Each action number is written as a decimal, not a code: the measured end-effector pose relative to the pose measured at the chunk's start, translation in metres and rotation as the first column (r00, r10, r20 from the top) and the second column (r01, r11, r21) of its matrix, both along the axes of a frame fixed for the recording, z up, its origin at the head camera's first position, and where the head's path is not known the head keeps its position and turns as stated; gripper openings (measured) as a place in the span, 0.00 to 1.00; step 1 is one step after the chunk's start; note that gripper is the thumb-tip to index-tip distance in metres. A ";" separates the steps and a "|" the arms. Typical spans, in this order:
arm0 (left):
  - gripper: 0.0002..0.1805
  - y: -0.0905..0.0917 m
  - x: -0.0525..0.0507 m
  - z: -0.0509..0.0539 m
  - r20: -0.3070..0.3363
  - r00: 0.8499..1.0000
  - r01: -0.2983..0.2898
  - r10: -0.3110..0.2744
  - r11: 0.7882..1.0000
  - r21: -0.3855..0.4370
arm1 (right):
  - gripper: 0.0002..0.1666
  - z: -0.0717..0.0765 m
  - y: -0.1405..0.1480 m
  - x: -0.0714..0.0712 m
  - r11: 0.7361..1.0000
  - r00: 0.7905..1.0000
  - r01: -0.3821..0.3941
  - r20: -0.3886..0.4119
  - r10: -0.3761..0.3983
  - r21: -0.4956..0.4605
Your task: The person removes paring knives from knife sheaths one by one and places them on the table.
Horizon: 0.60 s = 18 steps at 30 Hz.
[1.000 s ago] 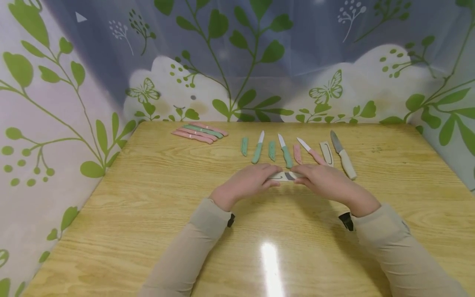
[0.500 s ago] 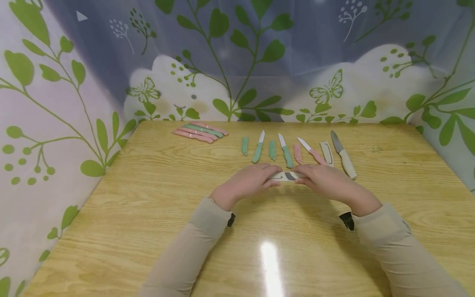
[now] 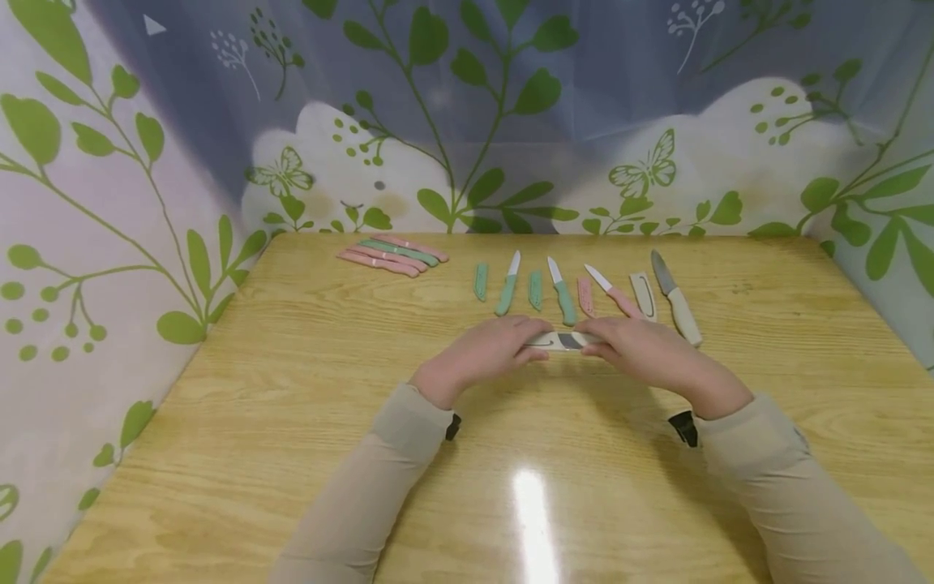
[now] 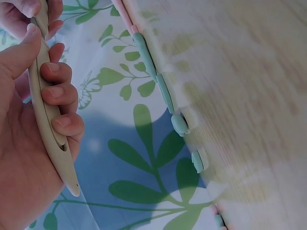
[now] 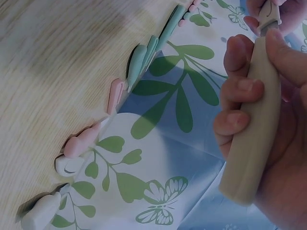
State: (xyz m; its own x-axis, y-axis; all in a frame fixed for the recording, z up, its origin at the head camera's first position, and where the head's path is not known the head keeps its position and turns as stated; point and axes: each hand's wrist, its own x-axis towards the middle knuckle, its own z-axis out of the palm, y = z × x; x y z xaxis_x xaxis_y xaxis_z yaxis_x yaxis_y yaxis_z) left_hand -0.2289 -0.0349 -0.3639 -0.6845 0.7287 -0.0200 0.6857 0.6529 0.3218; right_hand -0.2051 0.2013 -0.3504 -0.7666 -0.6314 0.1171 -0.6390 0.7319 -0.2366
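Above the table in the head view, a cream-handled knife (image 5: 256, 120) is partly inside a cream sheath (image 4: 45, 110). My left hand (image 3: 485, 350) grips the sheath, its fingers curled round it in the left wrist view. The knife's handle lies in my right hand (image 3: 649, 350), with fingers wrapped about it and the thumb along its top. A short stretch of grey blade (image 3: 570, 341) shows between the two hands; the rest is hidden in the sheath. Just beyond the hands lie a green knife (image 3: 564, 302) and a pink knife (image 3: 620, 302).
Farther back lie another green knife (image 3: 507, 294), a larger cream-handled knife (image 3: 682, 312), green sheaths (image 3: 481, 281), a pink sheath (image 3: 585, 297) and a cream sheath (image 3: 644, 296). Several pink and green sheathed knives (image 3: 397, 255) are grouped at back left. A patterned cloth backs the wooden table (image 3: 292, 365).
Slightly more grey blade shows between sheath and handle than before, as the hands sit a touch farther apart. The whole head view has shifted slightly. Both grips look the same.
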 end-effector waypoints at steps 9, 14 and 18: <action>0.25 -0.002 0.000 -0.001 0.010 1.000 -0.022 0.022 1.000 0.000 | 0.18 0.002 0.003 0.003 0.999 0.999 0.032 0.026 -0.032 0.010; 0.25 -0.002 0.000 0.000 0.004 1.000 -0.023 0.023 1.000 -0.004 | 0.18 0.002 0.004 0.004 0.999 0.999 0.038 0.033 -0.038 0.005; 0.25 -0.002 0.000 0.001 -0.007 1.000 -0.023 0.023 1.000 -0.017 | 0.18 0.002 0.004 0.004 1.000 0.999 0.031 0.032 -0.031 0.002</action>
